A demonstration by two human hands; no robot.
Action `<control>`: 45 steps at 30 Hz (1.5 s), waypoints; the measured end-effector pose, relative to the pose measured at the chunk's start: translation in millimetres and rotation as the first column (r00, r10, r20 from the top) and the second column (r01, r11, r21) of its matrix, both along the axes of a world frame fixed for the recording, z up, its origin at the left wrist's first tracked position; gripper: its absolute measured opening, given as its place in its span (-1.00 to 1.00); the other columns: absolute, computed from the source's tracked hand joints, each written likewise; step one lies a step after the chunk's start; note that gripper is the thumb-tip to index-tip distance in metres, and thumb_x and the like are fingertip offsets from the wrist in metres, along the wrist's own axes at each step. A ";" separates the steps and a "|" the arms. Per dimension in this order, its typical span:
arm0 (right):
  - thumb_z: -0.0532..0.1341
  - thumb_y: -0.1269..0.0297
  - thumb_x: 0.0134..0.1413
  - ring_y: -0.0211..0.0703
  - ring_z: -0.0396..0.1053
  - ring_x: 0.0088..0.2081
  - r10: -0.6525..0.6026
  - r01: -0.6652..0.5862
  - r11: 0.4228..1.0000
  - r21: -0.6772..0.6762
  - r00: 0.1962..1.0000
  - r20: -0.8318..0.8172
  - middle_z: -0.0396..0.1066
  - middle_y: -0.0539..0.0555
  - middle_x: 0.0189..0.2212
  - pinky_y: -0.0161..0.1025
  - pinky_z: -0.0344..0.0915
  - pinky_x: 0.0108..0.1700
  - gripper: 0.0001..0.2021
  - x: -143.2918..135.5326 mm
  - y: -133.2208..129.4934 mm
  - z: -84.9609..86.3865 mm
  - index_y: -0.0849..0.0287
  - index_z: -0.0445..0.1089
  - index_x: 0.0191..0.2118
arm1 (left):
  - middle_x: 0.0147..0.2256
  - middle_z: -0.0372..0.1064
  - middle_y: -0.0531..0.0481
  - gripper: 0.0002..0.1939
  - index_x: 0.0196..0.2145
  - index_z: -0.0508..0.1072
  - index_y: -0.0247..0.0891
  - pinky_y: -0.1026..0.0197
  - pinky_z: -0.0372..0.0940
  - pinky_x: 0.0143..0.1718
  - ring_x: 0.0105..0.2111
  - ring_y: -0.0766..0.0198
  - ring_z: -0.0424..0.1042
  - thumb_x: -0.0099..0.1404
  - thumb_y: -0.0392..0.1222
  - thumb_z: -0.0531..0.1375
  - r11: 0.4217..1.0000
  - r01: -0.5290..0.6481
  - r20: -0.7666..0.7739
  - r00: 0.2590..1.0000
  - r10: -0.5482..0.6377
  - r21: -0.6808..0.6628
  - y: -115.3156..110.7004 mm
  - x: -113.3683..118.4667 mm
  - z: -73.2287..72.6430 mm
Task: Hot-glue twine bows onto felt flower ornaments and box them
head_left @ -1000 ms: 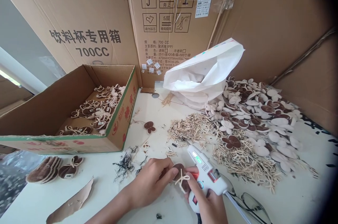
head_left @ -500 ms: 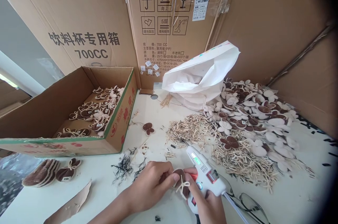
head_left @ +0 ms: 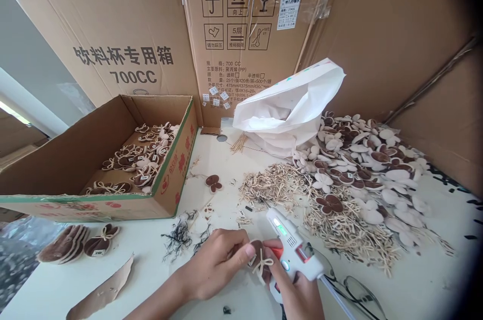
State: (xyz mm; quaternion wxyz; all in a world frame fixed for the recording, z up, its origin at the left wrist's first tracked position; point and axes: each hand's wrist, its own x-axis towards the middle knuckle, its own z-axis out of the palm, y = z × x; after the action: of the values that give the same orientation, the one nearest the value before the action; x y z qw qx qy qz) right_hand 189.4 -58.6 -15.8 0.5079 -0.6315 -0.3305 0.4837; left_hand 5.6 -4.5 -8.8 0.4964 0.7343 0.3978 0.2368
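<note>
Between my two hands is a small brown plush piece (head_left: 266,273) with a pale edge and a cream string bow. My left hand (head_left: 222,259) pinches its left side, the thumb lying on top beside a small white label that is partly covered. Wrapped in my right hand (head_left: 296,292) is a white hot glue gun (head_left: 289,244) with a lit green panel, its nozzle pointing away to the upper left. The fingertips of that same hand also touch the right edge of the plush piece. The fingers behind the piece are hidden.
An open carton (head_left: 166,194) at left holds several bowed plush pieces. Stacked brown pieces (head_left: 64,244) lie before it. Cream string bows (head_left: 350,232) and loose plush shapes (head_left: 362,159) are heaped at right, near a white bag (head_left: 279,134). Eyeglasses (head_left: 358,292) lie beside the glue gun.
The whole view has shifted slightly, so everything sits a little further right. Both hands keep their hold, and the left thumb has moved very little on the plush piece.
</note>
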 end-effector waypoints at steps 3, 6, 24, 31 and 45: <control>0.48 -0.22 0.06 -0.06 0.32 -0.52 -0.014 0.014 1.000 0.000 1.000 -0.014 0.47 0.01 -0.58 -0.16 0.28 -0.43 -0.53 -0.4 -0.4 -1.5 0.15 0.64 -0.25 | -0.48 0.25 0.10 -0.50 -0.40 0.27 -0.21 0.22 0.06 -0.38 -0.45 0.29 0.17 0.66 0.13 0.05 1.000 -0.015 -0.042 0.999 0.014 -0.015 0.7 0.6 0.6; 0.48 -0.24 0.04 -0.08 0.30 -0.55 -0.026 0.026 1.000 0.000 1.000 -0.011 0.44 -0.01 -0.61 -0.18 0.23 -0.48 -0.51 -0.4 -0.9 -2.5 0.15 0.64 -0.23 | -0.45 0.31 0.07 -0.53 -0.40 0.29 -0.21 0.22 0.09 -0.36 -0.44 0.28 0.21 0.67 0.06 0.02 1.000 -0.011 -0.057 0.998 0.011 -0.006 1.0 0.7 -0.3; 0.48 -0.28 0.04 -0.11 0.31 -0.52 0.012 -0.012 1.000 0.020 1.000 -0.004 0.49 0.04 -0.58 -0.21 0.27 -0.44 -0.46 2.4 -0.4 -5.9 0.17 0.64 -0.23 | -0.46 0.29 0.09 -0.55 -0.40 0.28 -0.22 0.24 0.05 -0.37 -0.44 0.31 0.18 0.67 0.01 0.04 0.999 0.012 -0.036 0.999 -0.013 -0.032 1.3 0.5 -1.3; 0.48 -0.27 0.02 -0.08 0.30 -0.55 -0.016 0.016 0.999 -0.034 1.000 -0.003 0.43 -0.01 -0.63 -0.20 0.27 -0.47 -0.51 -0.5 -1.0 -0.5 0.12 0.65 -0.28 | -0.43 0.36 0.05 -0.45 -0.39 0.31 -0.23 0.25 0.15 -0.30 -0.40 0.29 0.30 0.71 0.12 -0.08 0.999 0.026 0.087 0.996 -0.023 -0.027 0.9 -0.2 2.1; 0.48 -0.20 0.04 -0.16 0.23 -0.57 0.000 -0.003 0.998 -0.056 0.999 -0.054 0.43 -0.02 -0.62 -0.23 0.15 -0.50 -0.52 0.5 -0.7 -1.8 0.16 0.62 -0.22 | -0.49 0.19 0.13 -0.53 -0.41 0.24 -0.21 0.23 -0.02 -0.41 -0.46 0.31 0.07 0.63 0.09 0.11 0.998 -0.032 -0.022 0.999 0.031 -0.063 2.4 0.4 -3.0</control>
State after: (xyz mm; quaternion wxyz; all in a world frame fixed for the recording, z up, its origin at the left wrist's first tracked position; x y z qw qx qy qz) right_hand 190.0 -59.2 -17.7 0.4982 -0.6321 -0.3033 0.5101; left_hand 6.0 -2.1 -11.8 0.5113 0.7143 0.4219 0.2242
